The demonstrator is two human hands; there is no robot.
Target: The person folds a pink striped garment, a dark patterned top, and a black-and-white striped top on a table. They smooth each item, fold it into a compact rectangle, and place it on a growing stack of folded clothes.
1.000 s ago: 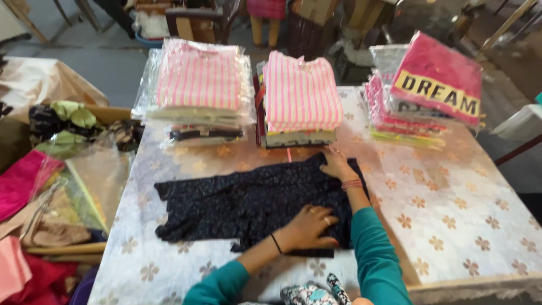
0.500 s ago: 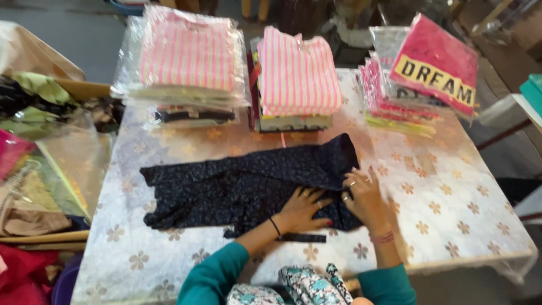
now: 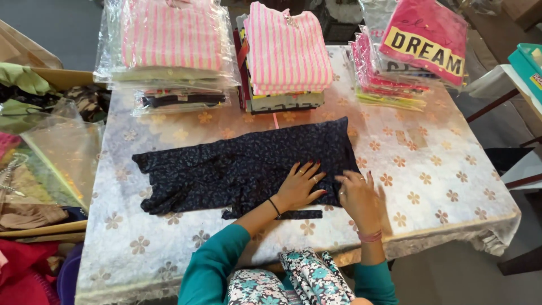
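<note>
Pressing both palms flat, fingers spread, we've got our left hand [image 3: 299,186] on the dark floral garment [image 3: 243,166] and our right hand [image 3: 358,197] at its right edge, pinning it smooth mid-worktop [image 3: 429,175]. Count-wise: one garment out, three stacks behind: bagged pink-striped stack [image 3: 169,45], unbagged striped stack [image 3: 288,53], magenta-shirt stack [image 3: 415,53].

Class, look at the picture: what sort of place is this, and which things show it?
Probably a garment packing or sorting workroom: stacks of folded pink striped tops in clear plastic bags, a dark navy printed garment spread on the cloth-covered table, loose clothes piled alongside.
</note>
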